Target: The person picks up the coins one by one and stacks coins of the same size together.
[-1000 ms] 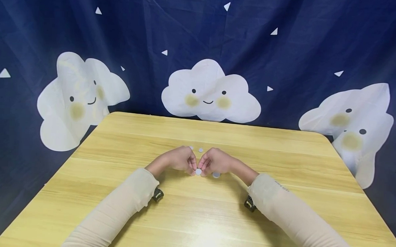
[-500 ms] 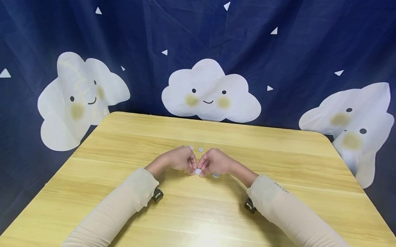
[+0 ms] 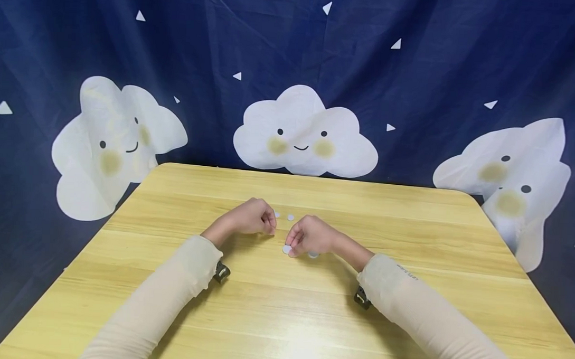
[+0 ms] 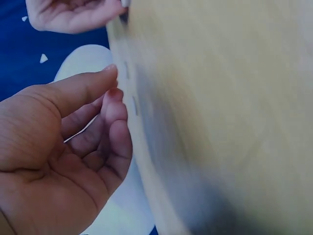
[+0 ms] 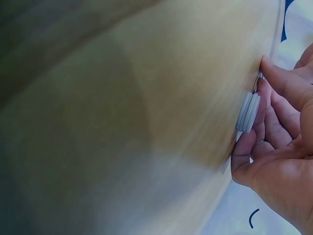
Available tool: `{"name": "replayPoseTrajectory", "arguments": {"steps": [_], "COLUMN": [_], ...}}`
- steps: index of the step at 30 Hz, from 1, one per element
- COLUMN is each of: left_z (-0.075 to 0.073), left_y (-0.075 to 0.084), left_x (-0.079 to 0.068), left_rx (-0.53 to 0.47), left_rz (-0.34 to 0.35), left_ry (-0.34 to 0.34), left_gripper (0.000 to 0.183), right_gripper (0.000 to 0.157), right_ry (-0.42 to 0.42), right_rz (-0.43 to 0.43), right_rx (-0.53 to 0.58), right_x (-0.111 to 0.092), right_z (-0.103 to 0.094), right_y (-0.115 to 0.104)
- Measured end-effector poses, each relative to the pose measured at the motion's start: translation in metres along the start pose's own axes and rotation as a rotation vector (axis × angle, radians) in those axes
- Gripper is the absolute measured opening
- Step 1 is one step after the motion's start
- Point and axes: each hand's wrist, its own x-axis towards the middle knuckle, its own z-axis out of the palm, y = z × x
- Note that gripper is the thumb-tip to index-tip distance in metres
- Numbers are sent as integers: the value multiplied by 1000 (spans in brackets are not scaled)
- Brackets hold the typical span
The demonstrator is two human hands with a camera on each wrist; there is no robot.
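My right hand (image 3: 314,236) pinches a round silver-grey coin (image 3: 287,249) at the tabletop between thumb and fingertips. Just beside that hand stands a short stack of similar coins (image 5: 248,112), partly hidden by it in the head view. My left hand (image 3: 250,216) hovers over the table to the left, with bent fingers and nothing visible between them. In the left wrist view, the left hand's thumb (image 4: 105,76) lies close to its fingertips with a small gap. Near its fingers, two more coins lie flat, a left one (image 3: 277,214) and a right one (image 3: 290,217).
The wooden table (image 3: 273,316) has rounded far corners. Behind it hangs a dark blue curtain (image 3: 197,44) with smiling white clouds (image 3: 305,132) and small white triangles. Dark camera mounts sit under both wrists, such as the left mount (image 3: 222,272).
My left hand has left the coin between the hands, moving left and toward the table's far side. The right hand stays at that coin.
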Motion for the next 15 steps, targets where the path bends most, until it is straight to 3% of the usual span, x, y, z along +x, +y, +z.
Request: {"name": "replayPoseTrajectory", "arguments": {"steps": [9,15], "left_z": [-2,-5], "left_y": [-18,-27], "left_x": [16,23], "left_rx": [26,-19], "left_rz": [-6,-34], "left_ry": [170,172], "left_gripper": [5,14], "right_gripper": [14,14], "right_ry": [1,2], "right_rz": [15,22], "right_rx": [5,-9], "right_x": [0,0], "right_z": [0,0], "right_y": [-2,-3]}}
